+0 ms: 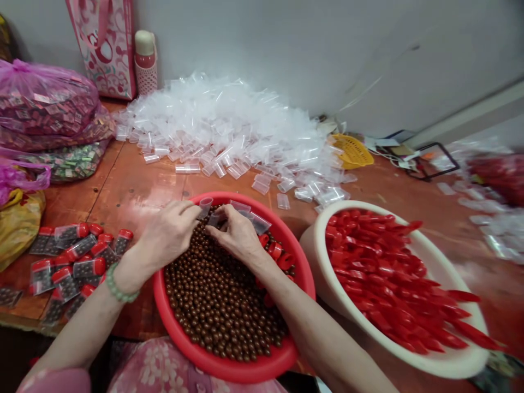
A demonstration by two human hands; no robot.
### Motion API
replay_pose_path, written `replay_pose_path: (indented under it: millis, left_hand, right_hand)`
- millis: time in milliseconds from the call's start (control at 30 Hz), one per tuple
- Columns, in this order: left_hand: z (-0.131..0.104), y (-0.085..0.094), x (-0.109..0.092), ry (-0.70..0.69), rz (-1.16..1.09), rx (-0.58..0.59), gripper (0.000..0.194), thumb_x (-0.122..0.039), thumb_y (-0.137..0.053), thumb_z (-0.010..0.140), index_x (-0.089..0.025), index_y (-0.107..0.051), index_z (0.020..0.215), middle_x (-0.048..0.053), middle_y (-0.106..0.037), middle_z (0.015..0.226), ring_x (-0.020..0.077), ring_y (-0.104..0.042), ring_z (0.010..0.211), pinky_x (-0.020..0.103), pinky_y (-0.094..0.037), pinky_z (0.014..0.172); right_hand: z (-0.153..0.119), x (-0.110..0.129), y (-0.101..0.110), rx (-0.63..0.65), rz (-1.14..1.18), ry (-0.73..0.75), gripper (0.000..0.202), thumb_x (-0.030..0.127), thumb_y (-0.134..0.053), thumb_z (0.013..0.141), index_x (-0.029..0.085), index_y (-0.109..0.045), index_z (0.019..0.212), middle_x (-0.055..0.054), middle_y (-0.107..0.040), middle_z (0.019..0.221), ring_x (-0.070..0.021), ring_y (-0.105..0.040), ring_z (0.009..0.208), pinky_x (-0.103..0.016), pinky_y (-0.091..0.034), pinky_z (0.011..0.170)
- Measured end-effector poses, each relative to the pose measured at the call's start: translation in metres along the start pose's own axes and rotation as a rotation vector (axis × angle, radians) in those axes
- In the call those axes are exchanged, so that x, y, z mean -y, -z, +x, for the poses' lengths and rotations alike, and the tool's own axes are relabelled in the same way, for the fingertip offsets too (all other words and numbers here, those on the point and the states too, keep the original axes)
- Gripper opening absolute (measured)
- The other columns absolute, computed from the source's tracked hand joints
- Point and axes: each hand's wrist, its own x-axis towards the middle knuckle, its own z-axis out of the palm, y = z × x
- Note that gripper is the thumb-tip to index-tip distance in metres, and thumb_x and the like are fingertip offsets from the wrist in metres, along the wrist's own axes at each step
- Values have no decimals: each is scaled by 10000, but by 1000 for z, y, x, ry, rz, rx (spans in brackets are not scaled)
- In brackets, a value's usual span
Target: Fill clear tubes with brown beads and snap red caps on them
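With the red basin (241,374) as the clock's centre, the person's left hand (174,232) works just inside its 11 o'clock rim, its grip narrow and holding a clear tube (206,204) between thumb and fingers, open end up. The right hand (239,234) curls close beside it towards 12, over the brown balls (216,305) filling the basin; clear plastic shows by its fingertips, but I cannot tell whether that grip is closed on it. Loose clear sleeves (258,222) lie near the 1 o'clock rim, with red caps (282,254) among the balls at 2 to 3. On the bench (114,194), filled tubes with red ends (85,262) lie heaped at 9 o'clock, and tied plastic bags (45,103) sit at 10. A large pile of empty clear tubes (237,131) spreads across 12, while at 3 a white basin (315,273) holds red plastic pieces (380,278).
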Motion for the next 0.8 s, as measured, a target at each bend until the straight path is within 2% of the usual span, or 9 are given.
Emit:
replay_pose_path:
  millis: [67,200,300,433,533,633,733,800]
  left_hand:
    - [24,-13,-10,-73,79,181,189,-94,-440,908,-113,-603,1002,121,-657,1056,225,-590,979,350,-496,855]
    - [46,-30,-15,-52,270,302,204,-69,-395,901,-81,-576,994,156,-611,1019,269,-570,961,379,-488,776]
    - [45,-33,-14,-67,308,375,212,-71,-376,908,-74,-576,979,158,-601,998,280,-581,947,381,-485,758]
    - [36,-26,-13,-29,241,423,208,-64,-383,898,-98,-575,971,132,-613,968,260,-595,929,377,-484,795]
    - [30,-24,-12,5,143,408,184,-71,-431,868,-120,-568,982,121,-612,1014,241,-599,923,355,-491,777]
    - [26,-28,-12,-1,0,432,153,-92,-443,873,-127,-556,971,111,-619,1018,214,-597,894,336,-496,776]
    - [24,-34,-12,-35,-123,472,145,-98,-440,877,-123,-549,968,91,-631,957,201,-595,863,334,-498,803]
    - [24,-38,-10,-74,-182,475,149,-100,-463,863,-118,-554,979,96,-626,986,202,-593,905,338,-496,846]
  right_hand:
    - [-4,-1,2,7,31,37,314,275,-623,743,175,-561,1034,-37,-651,868,-174,-577,699,-315,-478,692]
    - [-12,-4,6,14,131,94,448,200,-577,704,145,-535,1147,-61,-642,920,-178,-577,728,-336,-485,720]
    - [-17,-6,12,63,228,83,396,221,-563,711,152,-554,1101,-24,-620,809,-163,-562,663,-312,-482,648]
    - [-19,-10,19,209,317,-55,310,342,-642,716,179,-560,967,20,-586,726,-138,-526,598,-267,-436,565]
    - [-16,-11,20,217,85,-92,245,402,-654,745,193,-543,809,23,-573,669,-139,-506,590,-259,-381,555]
    - [-14,-10,18,233,-76,-81,243,399,-640,784,198,-522,712,10,-572,630,-149,-505,584,-265,-347,560]
    - [-15,-8,18,254,-109,-58,223,366,-647,790,192,-546,694,-20,-615,651,-172,-544,608,-276,-350,576]
    - [-18,-6,20,269,-120,-36,188,357,-637,811,182,-596,755,-47,-669,722,-193,-593,665,-281,-378,610]
